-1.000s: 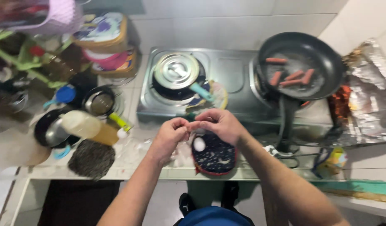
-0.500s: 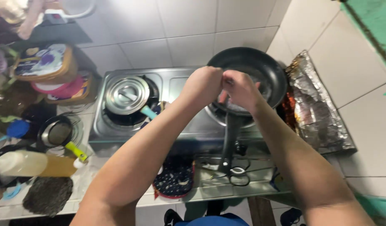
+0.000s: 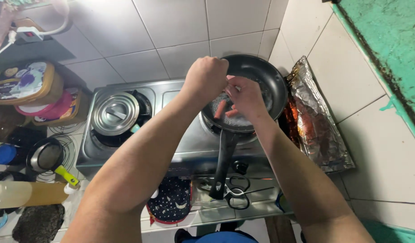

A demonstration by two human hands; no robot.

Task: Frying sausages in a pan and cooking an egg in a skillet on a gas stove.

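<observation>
Head view: both hands over black round frying pan [image 3: 254, 90] on right burner of steel stove [image 3: 140, 135]. Left hand [image 3: 206, 77] curled into a fist, contents hidden; right hand [image 3: 244, 96] with fingers pressed together, pinching something small, unclear what. Pink sausages [image 3: 221, 108] already in pan amid bubbling oil; cooking seemingly underway, not finished.

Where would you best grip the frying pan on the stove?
Grip the pan by its long black handle, from the near side: it points toward the person, off the burner and over the stove's front edge, clear of both hands above the sausages.
</observation>
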